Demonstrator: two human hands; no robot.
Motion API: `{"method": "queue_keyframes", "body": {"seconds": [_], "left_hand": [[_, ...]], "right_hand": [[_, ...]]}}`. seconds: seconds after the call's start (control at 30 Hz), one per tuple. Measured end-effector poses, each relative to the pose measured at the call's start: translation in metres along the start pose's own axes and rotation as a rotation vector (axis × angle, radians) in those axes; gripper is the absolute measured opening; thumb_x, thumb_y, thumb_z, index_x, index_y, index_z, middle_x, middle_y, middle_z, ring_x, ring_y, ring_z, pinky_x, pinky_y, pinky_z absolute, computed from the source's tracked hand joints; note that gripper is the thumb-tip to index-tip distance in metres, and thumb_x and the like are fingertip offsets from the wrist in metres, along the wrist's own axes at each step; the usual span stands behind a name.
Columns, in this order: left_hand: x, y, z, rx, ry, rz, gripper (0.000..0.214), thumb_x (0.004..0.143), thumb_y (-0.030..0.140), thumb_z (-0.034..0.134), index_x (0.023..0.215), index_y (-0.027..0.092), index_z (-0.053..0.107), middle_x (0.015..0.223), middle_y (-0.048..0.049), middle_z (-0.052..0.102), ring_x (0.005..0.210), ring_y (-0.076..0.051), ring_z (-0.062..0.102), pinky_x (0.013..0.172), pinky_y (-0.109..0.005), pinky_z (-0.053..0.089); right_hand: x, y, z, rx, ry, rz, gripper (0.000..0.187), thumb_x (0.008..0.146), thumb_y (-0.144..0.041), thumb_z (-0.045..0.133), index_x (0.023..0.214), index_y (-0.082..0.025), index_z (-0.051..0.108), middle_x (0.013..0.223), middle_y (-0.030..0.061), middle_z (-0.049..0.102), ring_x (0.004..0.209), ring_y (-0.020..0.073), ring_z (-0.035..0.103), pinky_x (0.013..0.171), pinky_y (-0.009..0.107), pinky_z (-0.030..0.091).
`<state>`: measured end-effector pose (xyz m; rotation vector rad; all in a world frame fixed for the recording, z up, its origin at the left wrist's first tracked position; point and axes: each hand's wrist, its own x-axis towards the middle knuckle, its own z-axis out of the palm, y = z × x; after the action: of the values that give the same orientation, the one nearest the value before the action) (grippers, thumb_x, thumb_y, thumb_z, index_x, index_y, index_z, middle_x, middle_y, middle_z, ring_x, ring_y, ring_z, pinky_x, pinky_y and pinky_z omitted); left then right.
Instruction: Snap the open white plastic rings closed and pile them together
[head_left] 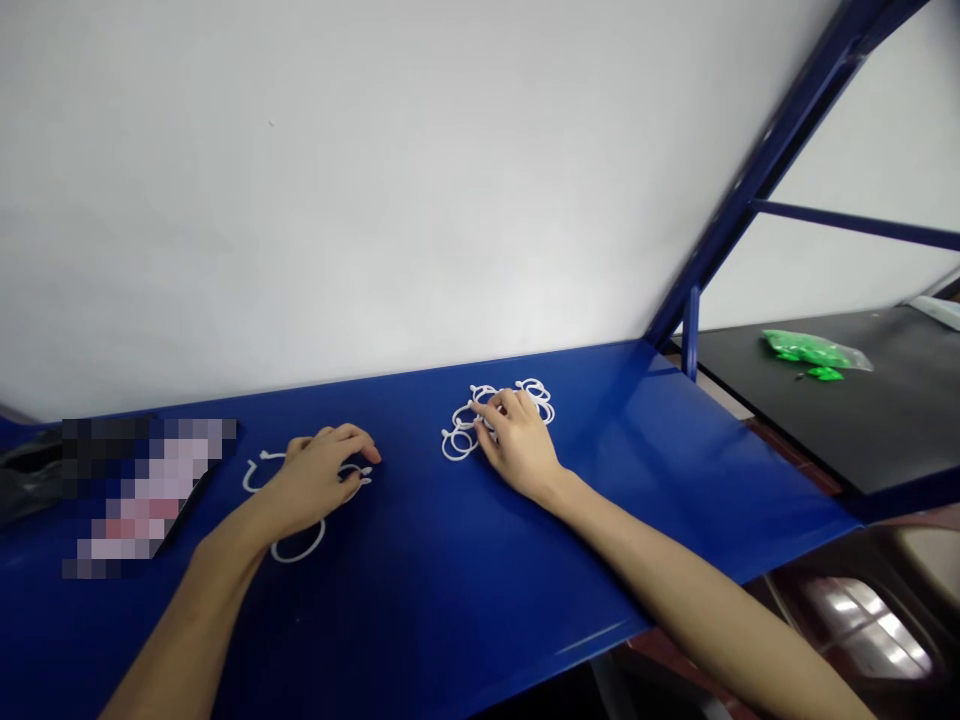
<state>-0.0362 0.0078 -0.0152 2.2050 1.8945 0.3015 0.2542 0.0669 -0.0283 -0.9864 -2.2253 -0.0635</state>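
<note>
My left hand reaches over a few white plastic curtain rings at the left. Its thumb and index finger are apart, with knobbed ring ends showing between them. One ring lies below the wrist, and another open ring shows beyond the hand; the palm hides the rest. On the right, my right hand rests over a pile of similar rings, fingers spread and slightly bent. Part of that pile is covered by the hand, while more rings stick out past the fingertips.
The rings lie on a blue tabletop against a white wall. A pixelated flat item and a dark bag are at the left. A blue frame rises at the right, before a black table with a green bag.
</note>
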Motion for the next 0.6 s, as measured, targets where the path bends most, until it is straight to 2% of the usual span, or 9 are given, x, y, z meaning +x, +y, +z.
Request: {"method": "queue_keyframes", "body": {"seconds": [0.13,0.23,0.33,0.43,0.5,0.6], "left_hand": [[0.004,0.011,-0.003,0.001,0.067,-0.011,0.021,0.085,0.035,0.049,0.089,0.028,0.068,0.105,-0.0043,0.072,0.104,-0.028,0.061,0.098,-0.051,0.036],[0.003,0.033,-0.003,-0.077,0.174,-0.024,0.02,0.085,0.043,0.055,0.087,0.026,0.065,0.097,-0.003,0.073,0.097,-0.026,0.064,0.097,-0.047,0.041],[-0.001,0.059,0.002,-0.26,0.224,-0.035,0.023,0.086,0.047,0.06,0.09,0.025,0.064,0.089,-0.0008,0.073,0.084,-0.02,0.066,0.082,-0.036,0.049],[-0.006,0.079,0.01,-0.456,0.253,-0.009,0.025,0.083,0.049,0.065,0.09,0.025,0.064,0.084,0.0011,0.073,0.078,-0.018,0.068,0.072,-0.03,0.052],[-0.008,0.086,0.015,-0.573,0.259,-0.024,0.026,0.082,0.049,0.068,0.092,0.025,0.066,0.083,0.002,0.074,0.076,-0.017,0.069,0.07,-0.029,0.053],[-0.009,0.09,0.021,-0.71,0.316,-0.106,0.028,0.079,0.049,0.071,0.093,0.025,0.07,0.087,0.001,0.076,0.08,-0.018,0.07,0.074,-0.03,0.054]], "right_hand": [[-0.002,-0.007,-0.006,0.072,-0.005,-0.002,0.026,0.098,-0.021,0.051,0.118,-0.019,0.068,0.104,0.0122,0.063,0.094,0.0263,0.053,0.083,0.043,0.051],[-0.006,-0.015,-0.01,0.194,-0.044,-0.029,0.024,0.1,-0.026,0.051,0.116,-0.019,0.067,0.103,0.0108,0.065,0.096,0.0244,0.057,0.086,0.042,0.051],[-0.011,-0.023,-0.013,0.389,-0.161,-0.029,0.026,0.099,-0.034,0.056,0.118,-0.018,0.063,0.102,0.0086,0.068,0.094,0.0215,0.063,0.086,0.038,0.053],[-0.015,-0.029,-0.013,0.545,-0.246,0.027,0.022,0.1,-0.032,0.054,0.117,-0.019,0.06,0.098,0.0058,0.071,0.084,0.0175,0.066,0.077,0.03,0.054],[-0.016,-0.031,-0.013,0.602,-0.238,0.039,0.018,0.102,-0.027,0.049,0.112,-0.02,0.062,0.096,0.0048,0.071,0.081,0.0158,0.067,0.075,0.028,0.053],[-0.016,-0.031,-0.013,0.613,-0.199,-0.008,0.022,0.103,-0.028,0.046,0.113,-0.02,0.065,0.091,0.0046,0.069,0.08,0.0162,0.065,0.075,0.029,0.052]]}}
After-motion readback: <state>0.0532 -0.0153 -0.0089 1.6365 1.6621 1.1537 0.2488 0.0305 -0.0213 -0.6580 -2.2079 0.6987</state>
